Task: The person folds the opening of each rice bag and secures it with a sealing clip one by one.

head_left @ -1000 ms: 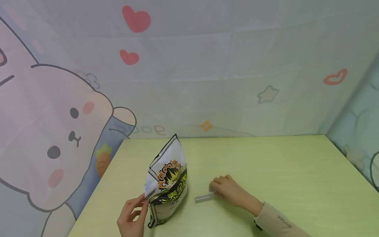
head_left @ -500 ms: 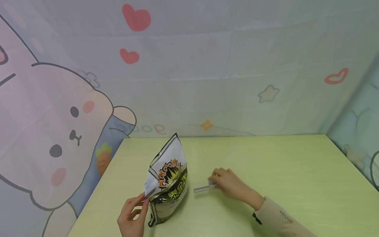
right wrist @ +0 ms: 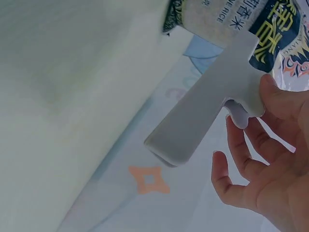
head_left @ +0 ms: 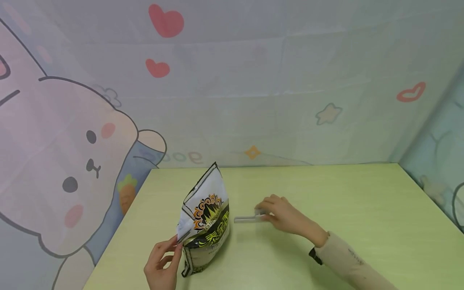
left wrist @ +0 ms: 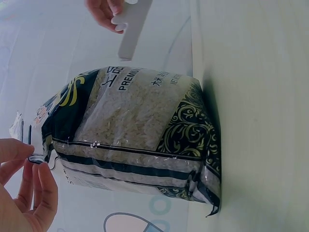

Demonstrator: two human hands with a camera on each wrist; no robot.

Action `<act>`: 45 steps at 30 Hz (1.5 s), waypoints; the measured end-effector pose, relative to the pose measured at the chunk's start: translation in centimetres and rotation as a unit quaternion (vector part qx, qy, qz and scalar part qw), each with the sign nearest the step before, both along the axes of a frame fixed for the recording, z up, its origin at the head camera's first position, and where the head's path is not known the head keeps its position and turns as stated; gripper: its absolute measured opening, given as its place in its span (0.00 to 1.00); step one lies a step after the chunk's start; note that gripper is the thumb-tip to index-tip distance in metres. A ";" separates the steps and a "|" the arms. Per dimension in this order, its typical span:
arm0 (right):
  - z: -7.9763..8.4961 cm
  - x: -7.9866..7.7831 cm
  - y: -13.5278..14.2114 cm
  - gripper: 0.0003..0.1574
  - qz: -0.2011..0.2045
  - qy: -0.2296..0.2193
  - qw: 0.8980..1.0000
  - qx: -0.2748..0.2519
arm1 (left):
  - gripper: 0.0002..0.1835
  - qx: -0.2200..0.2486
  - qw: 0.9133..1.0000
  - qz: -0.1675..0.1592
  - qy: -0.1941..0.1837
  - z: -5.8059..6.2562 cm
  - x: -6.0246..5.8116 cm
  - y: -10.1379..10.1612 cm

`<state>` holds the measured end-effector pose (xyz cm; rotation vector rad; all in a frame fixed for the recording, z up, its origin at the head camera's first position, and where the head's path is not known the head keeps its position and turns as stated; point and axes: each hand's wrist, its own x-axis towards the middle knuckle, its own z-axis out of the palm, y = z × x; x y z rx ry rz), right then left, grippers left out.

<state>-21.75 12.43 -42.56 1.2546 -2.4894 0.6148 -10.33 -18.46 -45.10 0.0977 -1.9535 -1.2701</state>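
Plastic rice bag [head_left: 210, 225]: stands on the near left part of the desk [head_left: 326, 193], its printed front turned partly rightwards; rice shows through a clear window in its lower part, and I take it that this weight keeps it upright.
Left hand [head_left: 163, 262]: thumb and fingers pinch the bag's side edge, about where the white upper part meets the dark band; so light a hold, at the edge alone, looks meant to steady rather than lift, and it leaves the front uncovered.
Right hand [head_left: 286, 215]: raised over the desk, thumb and finger clamped on the tab of a grey piece [right wrist: 203, 101], with at least one finger bent free of it.
Grey piece: its long flat bar points at the bag, near but not touching; gripping the tab probably keeps that bar clear of the fingers.
Between the hands: they are well apart, bag and bar lying in the gap, so neither seems to crowd the other.
Behind the desk: a pale backdrop [head_left: 235, 121] with hearts and a rabbit.
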 end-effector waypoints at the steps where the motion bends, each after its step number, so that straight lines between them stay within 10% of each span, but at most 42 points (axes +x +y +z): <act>1: 0.3 0.0 0.0 0.13 0.000 0.001 1.000 -0.004 | 0.14 -0.001 1.000 0.001 0.000 0.0 0.0 0.0; 20: 4.1 -0.6 -1.2 0.16 0.009 0.078 0.990 -0.120 | 0.13 0.004 1.000 -0.002 0.005 -0.1 -0.1 -0.1; 45: 9.3 -0.3 -3.3 0.18 0.033 0.141 0.982 -0.122 | 0.13 0.009 1.000 0.006 0.000 -0.1 -0.1 0.1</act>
